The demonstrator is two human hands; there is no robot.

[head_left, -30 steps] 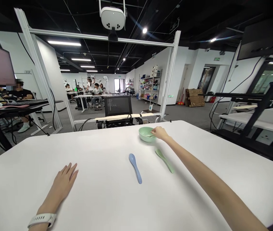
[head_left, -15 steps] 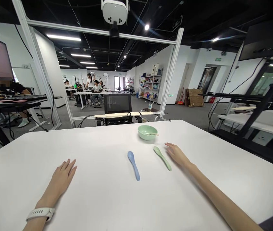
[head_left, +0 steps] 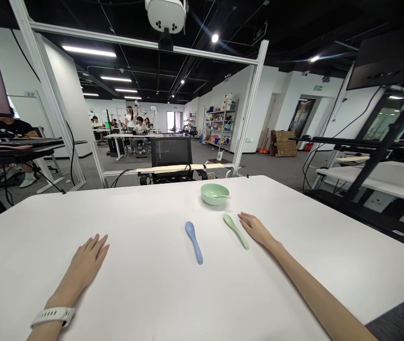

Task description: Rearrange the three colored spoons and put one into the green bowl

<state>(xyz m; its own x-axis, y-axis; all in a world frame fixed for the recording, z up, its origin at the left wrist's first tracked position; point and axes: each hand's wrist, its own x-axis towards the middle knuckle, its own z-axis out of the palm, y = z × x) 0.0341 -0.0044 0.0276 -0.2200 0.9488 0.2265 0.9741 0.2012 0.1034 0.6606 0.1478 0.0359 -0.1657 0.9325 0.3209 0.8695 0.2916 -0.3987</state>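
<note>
Now the right hand (head_left: 255, 228) off the bowl (head_left: 212, 194), beside green spoon (head_left: 236, 231).

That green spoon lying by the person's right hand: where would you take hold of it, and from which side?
The narrow handle of the green spoon, I'd guess, coming from the right, where the right hand lies. The spoon rests flat on the table, handle slanting toward the person, so fingers could probably pinch it from above.

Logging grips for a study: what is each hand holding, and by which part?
Nothing: the left hand and right hand lie open on the table, the right beside a green spoon.
</note>
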